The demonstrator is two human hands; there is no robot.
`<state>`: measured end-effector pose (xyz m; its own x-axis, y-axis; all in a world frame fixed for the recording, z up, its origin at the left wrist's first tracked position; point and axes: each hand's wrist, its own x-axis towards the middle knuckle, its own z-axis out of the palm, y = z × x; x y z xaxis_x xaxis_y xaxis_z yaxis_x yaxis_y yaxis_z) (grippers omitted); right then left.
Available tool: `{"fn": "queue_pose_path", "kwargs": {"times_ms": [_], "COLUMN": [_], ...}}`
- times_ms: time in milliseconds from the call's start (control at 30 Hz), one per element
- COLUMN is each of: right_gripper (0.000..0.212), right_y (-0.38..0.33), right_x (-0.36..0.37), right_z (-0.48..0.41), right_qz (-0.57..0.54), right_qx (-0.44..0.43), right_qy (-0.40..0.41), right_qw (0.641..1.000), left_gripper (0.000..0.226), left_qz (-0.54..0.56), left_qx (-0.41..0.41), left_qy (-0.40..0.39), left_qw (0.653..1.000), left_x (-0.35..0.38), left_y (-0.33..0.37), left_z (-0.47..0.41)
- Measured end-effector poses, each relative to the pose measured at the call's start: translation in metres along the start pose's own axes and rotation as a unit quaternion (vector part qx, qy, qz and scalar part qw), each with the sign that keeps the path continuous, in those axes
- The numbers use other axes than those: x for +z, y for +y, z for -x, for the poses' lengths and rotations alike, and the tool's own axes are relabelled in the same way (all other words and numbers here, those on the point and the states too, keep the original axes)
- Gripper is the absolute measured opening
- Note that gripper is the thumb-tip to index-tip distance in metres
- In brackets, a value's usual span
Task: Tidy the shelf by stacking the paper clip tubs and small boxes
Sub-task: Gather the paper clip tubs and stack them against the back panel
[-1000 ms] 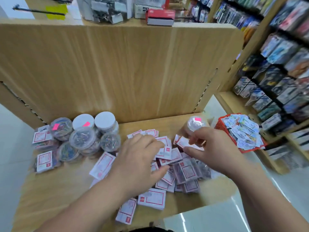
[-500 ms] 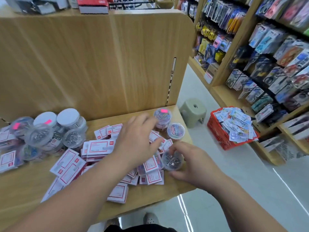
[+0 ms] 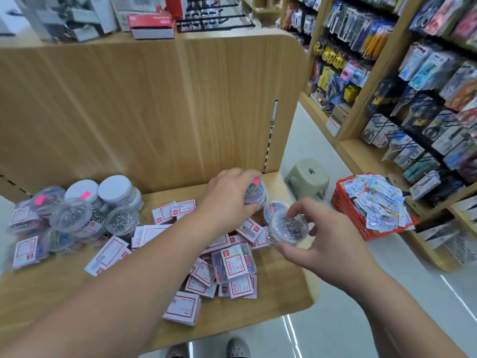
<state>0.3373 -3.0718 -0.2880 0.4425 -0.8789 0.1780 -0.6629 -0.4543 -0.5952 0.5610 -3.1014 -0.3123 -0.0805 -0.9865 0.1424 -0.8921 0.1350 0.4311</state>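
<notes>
My left hand (image 3: 228, 200) grips a clear tub of coloured clips (image 3: 256, 193) with a pink sticker, at the back right of the wooden shelf (image 3: 289, 285). In my right hand (image 3: 320, 239) a clear tub of silver clips (image 3: 289, 227) is held just above the shelf. Between the two sits another tub of coloured clips (image 3: 273, 209). Several small white-and-red boxes (image 3: 183, 307) lie scattered across the middle. A pile of tubs (image 3: 93, 210) sits at the left, some stacked, two with white lids.
The shelf's wooden back panel (image 3: 154, 107) rises behind. To the right on the floor are a grey stool (image 3: 308, 177) and a red basket (image 3: 371, 210) full of packets. Racks of hanging stationery (image 3: 413, 86) fill the right side. My shoes (image 3: 237, 348) show below the shelf edge.
My left hand has reached right and closed on the pink-stickered tub. My right hand has lifted the silver-clip tub off the boxes and moved it toward the other tubs.
</notes>
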Motion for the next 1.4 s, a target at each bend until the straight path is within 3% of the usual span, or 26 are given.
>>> {"fn": "queue_pose_path", "kwargs": {"times_ms": [233, 500, 667, 867, 1133, 1400], "right_gripper": [0.043, 0.047, 0.048, 0.042, 0.053, 0.040], "right_y": [-0.053, -0.136, -0.179, -0.194, -0.199, -0.205], "right_x": [0.021, 0.098, 0.142, 0.183, 0.183, 0.190], "right_z": [-0.041, -0.097, -0.115, -0.119, -0.106, -0.088], "right_qz": [-0.063, -0.080, -0.063, 0.002, 0.038, 0.035], "right_qx": [-0.058, -0.131, -0.151, -0.137, -0.144, -0.108], "right_qy": [0.001, -0.077, -0.122, -0.122, -0.037, 0.023], "right_qw": [0.996, 0.985, 0.979, 0.983, 0.988, 0.993], "left_gripper": [0.064, 0.063, 0.063, 0.064, 0.062, 0.052], "left_qz": [-0.003, -0.002, 0.010, 0.042, 0.057, 0.087], "left_qx": [-0.024, -0.164, -0.195, -0.210, -0.192, -0.119], "left_qy": [0.133, 0.200, 0.212, 0.220, 0.196, 0.176], "left_qw": [0.991, 0.966, 0.958, 0.952, 0.960, 0.973], "left_x": [-0.072, -0.136, -0.150, -0.159, -0.160, -0.126], "left_y": [-0.046, -0.120, -0.158, -0.200, -0.246, -0.261], "left_z": [0.072, 0.163, 0.195, 0.218, 0.219, 0.222]}}
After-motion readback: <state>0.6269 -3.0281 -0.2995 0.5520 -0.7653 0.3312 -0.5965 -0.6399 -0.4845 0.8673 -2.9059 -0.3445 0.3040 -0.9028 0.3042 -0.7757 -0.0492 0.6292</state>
